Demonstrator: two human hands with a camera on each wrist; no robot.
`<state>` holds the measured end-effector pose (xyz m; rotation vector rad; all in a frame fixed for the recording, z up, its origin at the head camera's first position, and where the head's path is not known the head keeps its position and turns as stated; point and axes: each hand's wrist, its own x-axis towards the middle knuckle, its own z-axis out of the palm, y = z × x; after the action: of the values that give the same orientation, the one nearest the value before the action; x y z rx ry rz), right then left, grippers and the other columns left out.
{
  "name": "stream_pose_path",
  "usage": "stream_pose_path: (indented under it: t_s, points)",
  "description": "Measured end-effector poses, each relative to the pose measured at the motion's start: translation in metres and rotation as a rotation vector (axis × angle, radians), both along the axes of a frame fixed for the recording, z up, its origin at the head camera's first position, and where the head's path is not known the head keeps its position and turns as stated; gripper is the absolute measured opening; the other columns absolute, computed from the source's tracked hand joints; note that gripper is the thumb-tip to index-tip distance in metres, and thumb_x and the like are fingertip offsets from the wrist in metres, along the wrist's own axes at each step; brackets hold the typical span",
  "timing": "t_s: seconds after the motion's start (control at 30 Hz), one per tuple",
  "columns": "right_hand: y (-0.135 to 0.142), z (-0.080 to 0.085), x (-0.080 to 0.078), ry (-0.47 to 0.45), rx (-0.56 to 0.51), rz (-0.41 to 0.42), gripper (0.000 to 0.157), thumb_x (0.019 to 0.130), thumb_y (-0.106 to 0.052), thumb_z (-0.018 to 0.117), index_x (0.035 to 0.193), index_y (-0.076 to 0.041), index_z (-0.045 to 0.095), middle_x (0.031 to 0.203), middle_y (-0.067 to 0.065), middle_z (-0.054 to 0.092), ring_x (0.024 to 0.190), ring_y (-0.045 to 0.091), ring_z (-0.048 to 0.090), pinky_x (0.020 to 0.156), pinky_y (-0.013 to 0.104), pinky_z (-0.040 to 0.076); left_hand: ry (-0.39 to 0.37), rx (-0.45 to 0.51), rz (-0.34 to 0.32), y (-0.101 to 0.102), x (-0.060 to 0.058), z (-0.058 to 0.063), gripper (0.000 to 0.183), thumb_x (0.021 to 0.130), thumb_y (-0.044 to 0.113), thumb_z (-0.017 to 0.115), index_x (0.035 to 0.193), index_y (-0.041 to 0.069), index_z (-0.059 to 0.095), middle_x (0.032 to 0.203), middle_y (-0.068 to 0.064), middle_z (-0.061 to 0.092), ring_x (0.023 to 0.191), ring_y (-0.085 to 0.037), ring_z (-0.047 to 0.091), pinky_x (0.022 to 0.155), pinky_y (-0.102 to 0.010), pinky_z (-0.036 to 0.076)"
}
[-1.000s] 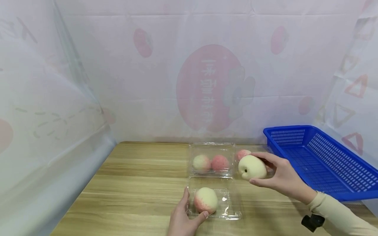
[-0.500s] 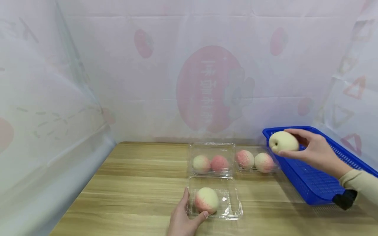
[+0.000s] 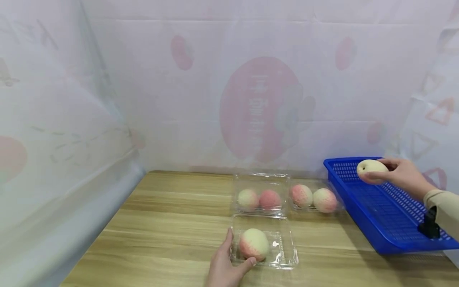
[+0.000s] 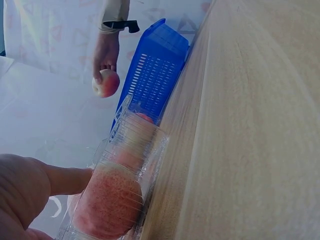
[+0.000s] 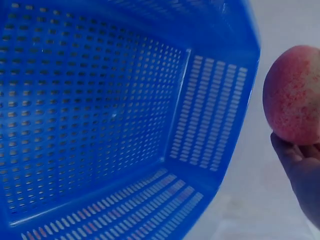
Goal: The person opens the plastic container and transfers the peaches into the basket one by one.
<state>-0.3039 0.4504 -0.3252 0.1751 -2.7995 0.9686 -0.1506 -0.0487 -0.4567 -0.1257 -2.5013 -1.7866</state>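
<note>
My right hand (image 3: pixel 403 177) holds a pale peach with a pink side (image 3: pixel 371 170) over the far end of the blue basket (image 3: pixel 389 239). In the right wrist view that peach (image 5: pixel 294 95) shows its pink side, fingers and thumb against it. Nearer the front, my left hand (image 3: pixel 227 263) grips the left front corner of an unfolded clear plastic clamshell box (image 3: pixel 285 261), its thumb over the rim. One peach (image 3: pixel 254 244) sits in the box's near half. From the left wrist, the peach (image 4: pixel 107 202) shows through the clear wall beside my left hand (image 4: pixel 30 190).
Behind the near half, two peaches, one pale (image 3: pixel 247 199) and one pink (image 3: pixel 270 199), show through clear plastic. To their right another clear box (image 3: pixel 338 195) holds two more peaches. The blue basket stands along the table's right side. A white printed cloth (image 3: pixel 179 99) hangs behind.
My right hand has carried the peach right and back, from beside the clear boxes to over the blue basket, uncovering the two peaches at the right. My left hand has stayed at the box.
</note>
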Motion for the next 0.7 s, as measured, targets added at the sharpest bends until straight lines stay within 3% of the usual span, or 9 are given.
stream_pose_path:
  t_s: [0.2, 0.37, 0.47, 0.7]
  points:
    - [0.008, -0.005, -0.009, -0.114, 0.008, 0.031, 0.074, 0.088, -0.039, 0.075, 0.139, 0.007, 0.047, 0.127, 0.029, 0.058, 0.094, 0.003, 0.052, 0.080, 0.043, 0.046, -0.003, -0.036, 0.026, -0.002, 0.001, 0.001, 0.104, 0.072, 0.033, 0.088, 0.150, -0.005, 0.031, 0.145, -0.032, 0.039, 0.128, -0.051, 0.041, 0.102, -0.063, 0.034]
    - [0.016, -0.013, -0.013, -0.177, 0.049, 0.073, 0.073, 0.089, -0.038, 0.074, 0.138, 0.009, 0.047, 0.127, 0.030, 0.058, 0.106, 0.029, 0.056, 0.083, 0.052, 0.047, -0.005, -0.038, 0.037, -0.003, 0.001, 0.001, 0.104, 0.072, 0.032, 0.089, 0.151, -0.004, 0.031, 0.145, -0.031, 0.040, 0.128, -0.051, 0.041, 0.102, -0.063, 0.035]
    - [0.020, -0.021, -0.014, -0.227, 0.087, 0.106, 0.071, 0.088, -0.037, 0.075, 0.135, 0.011, 0.050, 0.120, 0.026, 0.062, 0.107, 0.037, 0.056, 0.082, 0.054, 0.047, -0.006, -0.032, 0.027, -0.003, 0.001, 0.001, 0.105, 0.072, 0.032, 0.089, 0.151, -0.004, 0.030, 0.145, -0.032, 0.039, 0.128, -0.051, 0.041, 0.102, -0.062, 0.035]
    - [0.026, -0.036, -0.015, -0.269, 0.179, 0.221, 0.061, 0.081, -0.027, 0.082, 0.122, 0.013, 0.059, 0.103, 0.011, 0.068, 0.087, 0.021, 0.059, 0.070, 0.033, 0.050, -0.003, -0.026, 0.026, -0.002, 0.001, -0.001, 0.105, 0.072, 0.032, 0.089, 0.151, -0.004, 0.029, 0.144, -0.032, 0.040, 0.128, -0.050, 0.041, 0.103, -0.062, 0.034]
